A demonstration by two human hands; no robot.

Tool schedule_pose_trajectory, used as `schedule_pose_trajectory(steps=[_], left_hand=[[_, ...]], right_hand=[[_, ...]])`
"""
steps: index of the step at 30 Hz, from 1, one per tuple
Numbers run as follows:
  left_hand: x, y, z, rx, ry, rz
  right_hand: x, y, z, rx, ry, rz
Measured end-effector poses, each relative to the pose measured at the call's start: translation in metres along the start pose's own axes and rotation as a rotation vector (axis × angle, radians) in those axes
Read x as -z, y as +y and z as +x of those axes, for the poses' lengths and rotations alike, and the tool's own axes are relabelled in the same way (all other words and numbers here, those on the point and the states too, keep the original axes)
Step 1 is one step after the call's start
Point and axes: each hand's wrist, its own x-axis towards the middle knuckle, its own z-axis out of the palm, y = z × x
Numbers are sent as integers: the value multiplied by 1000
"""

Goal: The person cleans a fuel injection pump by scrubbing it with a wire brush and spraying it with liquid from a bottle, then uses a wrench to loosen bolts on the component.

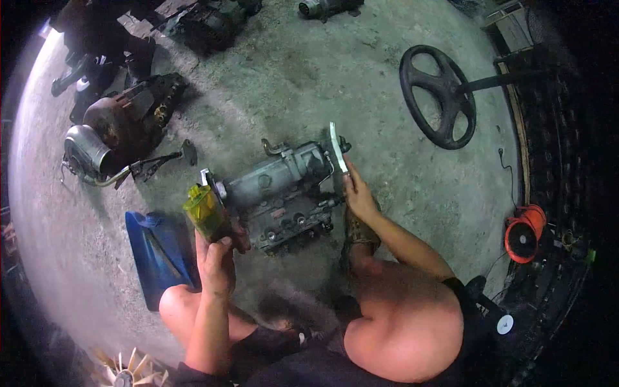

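Observation:
On the concrete floor between my knees lies a grey metal engine part with a long cylindrical body, bolts and a thin pipe. My left hand is wrapped round a translucent yellow container, held upright at the part's left end. At the other end, my right hand pinches a narrow, slightly curved white strip between its fingers. The strip points away from me and overlaps the part's right tip in this view. Its exact kind does not show.
A blue tray with a long tool in it lies at my left. Rusty machinery stands beyond it. A steering wheel is at the right, near an orange round device. A fan sits at lower left.

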Motion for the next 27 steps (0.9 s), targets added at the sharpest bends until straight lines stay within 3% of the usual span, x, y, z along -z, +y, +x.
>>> schedule_pose_trajectory(steps=[4, 9, 13, 17, 22, 24, 27], left_hand=[[15, 0, 0, -20, 19, 5], [17, 6, 3, -19, 22, -32], [7, 0, 2, 25, 48, -63], [2, 2, 6, 28, -29, 16], [4, 0, 4, 25, 16, -35], [0, -2, 4, 12, 36, -44], [-5, -5, -2, 16, 35, -5]], right_hand=[[28, -4, -19, -65, -64, 70], [27, -3, -43, 15, -85, 69], [13, -17, -2, -213, -139, 166], [16, 2, -24, -97, -84, 84], [25, -1, -58, -36, -117, 15], [7, -23, -21, 10, -57, 71], [17, -7, 13, -121, -130, 39]])
